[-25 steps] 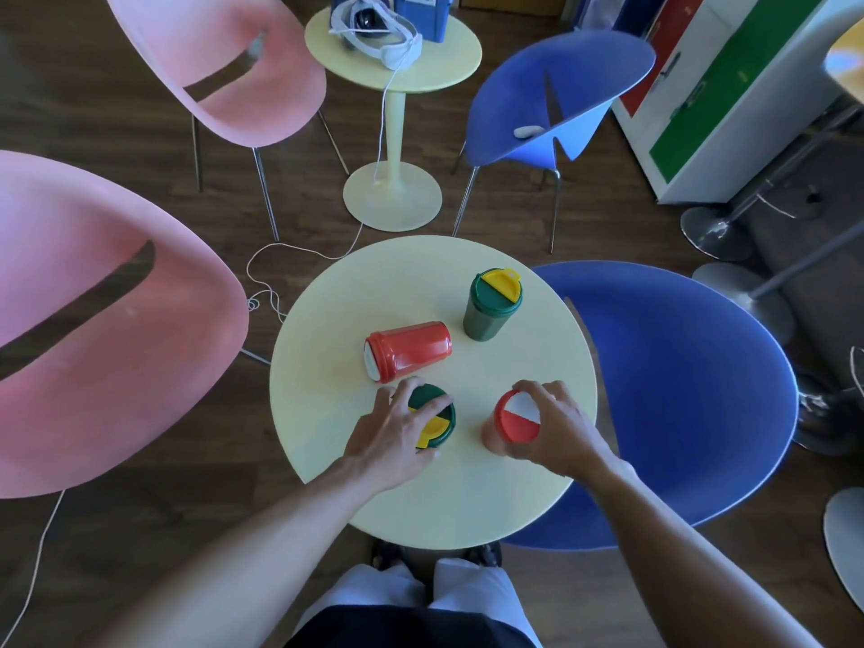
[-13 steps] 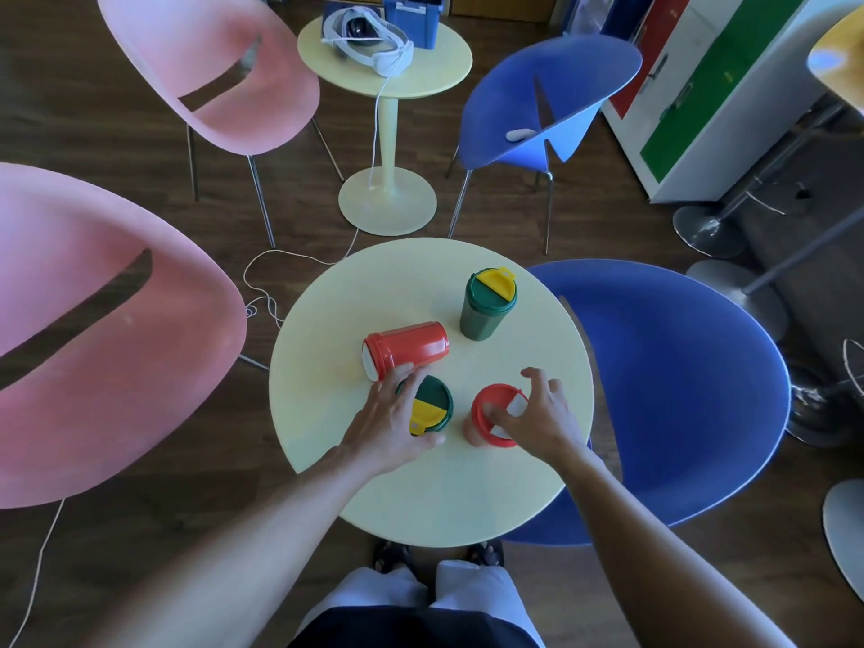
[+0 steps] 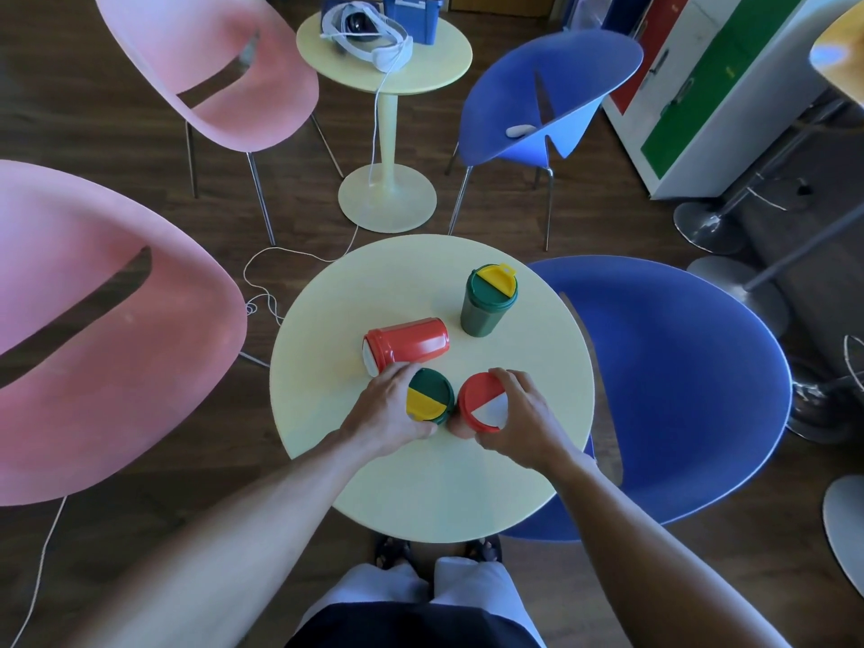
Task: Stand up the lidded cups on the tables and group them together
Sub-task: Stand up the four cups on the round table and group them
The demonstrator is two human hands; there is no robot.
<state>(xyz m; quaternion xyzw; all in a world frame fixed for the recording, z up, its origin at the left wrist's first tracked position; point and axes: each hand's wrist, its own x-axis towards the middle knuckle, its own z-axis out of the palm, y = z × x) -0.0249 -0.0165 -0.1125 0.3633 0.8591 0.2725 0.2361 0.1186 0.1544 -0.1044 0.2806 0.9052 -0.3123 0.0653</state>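
Seen from above, a round pale-yellow surface (image 3: 355,470) carries four lidded cups. Three stand upright: a dark green cup with a green-and-yellow lid (image 3: 429,400) and a red cup with a red-and-white lid (image 3: 481,409), side by side and almost touching at the near middle, plus a second green cup with a yellow flip lid (image 3: 486,301) standing apart at the far right. A red cup (image 3: 406,344) lies on its side, just beyond the left hand, white lid end pointing left. So the task looks partly done: this cup needs standing up, and it and the far green one need joining the near pair.

The left hand (image 3: 388,411) curls around the near green cup's left side, fingers closed on its wall. The right hand (image 3: 523,416) wraps the red-and-white-lidded cup from the right, fingertips on its lid rim. Both forearms reach in from the near edge.
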